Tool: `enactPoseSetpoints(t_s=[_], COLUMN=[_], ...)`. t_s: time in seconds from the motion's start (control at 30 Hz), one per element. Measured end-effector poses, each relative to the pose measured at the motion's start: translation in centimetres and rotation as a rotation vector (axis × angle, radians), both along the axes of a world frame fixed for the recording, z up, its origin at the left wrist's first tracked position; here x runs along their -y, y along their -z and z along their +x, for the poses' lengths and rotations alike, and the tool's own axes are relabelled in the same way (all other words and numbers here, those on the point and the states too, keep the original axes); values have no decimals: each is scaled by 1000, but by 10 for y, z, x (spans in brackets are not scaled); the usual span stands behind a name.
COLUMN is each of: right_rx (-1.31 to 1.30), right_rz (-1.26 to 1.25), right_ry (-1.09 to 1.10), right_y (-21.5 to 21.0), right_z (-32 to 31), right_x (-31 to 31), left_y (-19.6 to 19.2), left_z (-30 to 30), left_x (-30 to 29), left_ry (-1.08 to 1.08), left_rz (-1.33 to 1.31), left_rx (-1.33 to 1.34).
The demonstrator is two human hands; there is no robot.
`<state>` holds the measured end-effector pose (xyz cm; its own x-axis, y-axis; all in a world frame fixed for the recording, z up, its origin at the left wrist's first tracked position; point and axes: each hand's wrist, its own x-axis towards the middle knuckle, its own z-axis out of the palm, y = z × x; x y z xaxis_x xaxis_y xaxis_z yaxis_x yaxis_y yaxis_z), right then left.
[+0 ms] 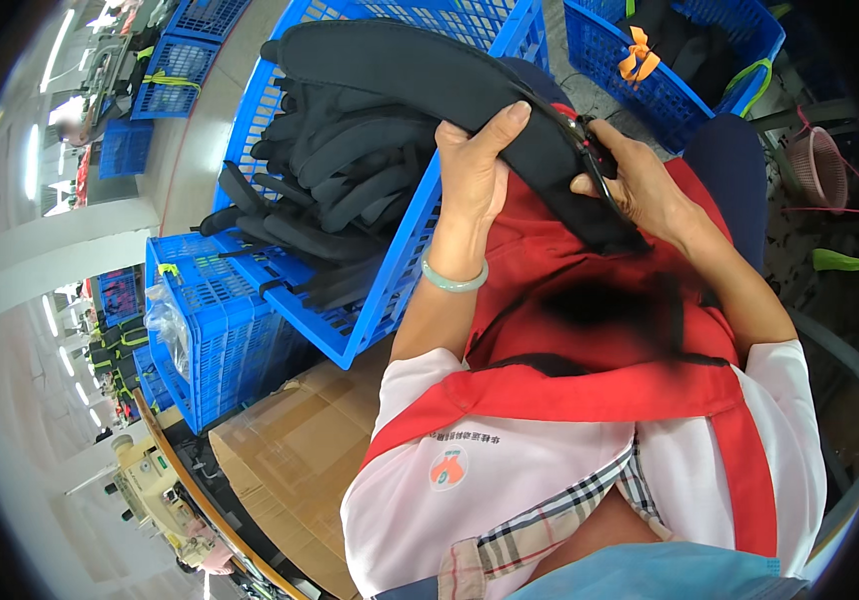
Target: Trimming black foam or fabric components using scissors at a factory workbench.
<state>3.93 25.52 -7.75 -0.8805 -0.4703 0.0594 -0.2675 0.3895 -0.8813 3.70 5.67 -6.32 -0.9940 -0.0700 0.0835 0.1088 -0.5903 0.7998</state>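
Observation:
A long, curved black padded strap (400, 70) lies slantwise across my lap, its wide far end reaching over the blue crate. My left hand (475, 165) is closed on its middle, thumb on top and fingers underneath. At the strap's right edge, my right hand (642, 185) is closed around a slim dark tool (588, 152) with a shiny edge and red parts. The fingers hide much of this tool, and its exact kind cannot be made out. More black padded pieces (350, 160) are heaped in the blue crate (350, 345) to the left.
Another blue crate (630, 95), with an orange ribbon (640, 55), holds dark items at far right. Stacked blue crates (225, 340) and a cardboard box (295, 430) stand left of me. A pink basket (820, 170) is at the right. Sewing machines (155, 490) stand at lower left.

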Motion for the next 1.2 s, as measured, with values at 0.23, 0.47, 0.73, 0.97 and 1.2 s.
enactPoseSetpoints(t_s=[0.23, 0.47, 0.73, 0.97, 1.2], right_rx=[-77, 155, 113, 67, 117], right_rz=[-41, -52, -114, -94, -69], right_ry=[-9, -44, 15, -2, -24], right_y=[0, -7, -5, -7, -17], right_z=[4, -5, -13, -17, -24], right_x=[-2, -11, -20, -25, -28], left_y=[-2, -12, -8, -8, -30], left_z=[-3, -8, -22, -19, -36], left_x=[-3, -10, -19, -24, -10], left_ry=[16, 74, 73, 98, 89], left_rz=[8, 2, -3, -17, 13], left_rx=[27, -7, 32, 17, -49])
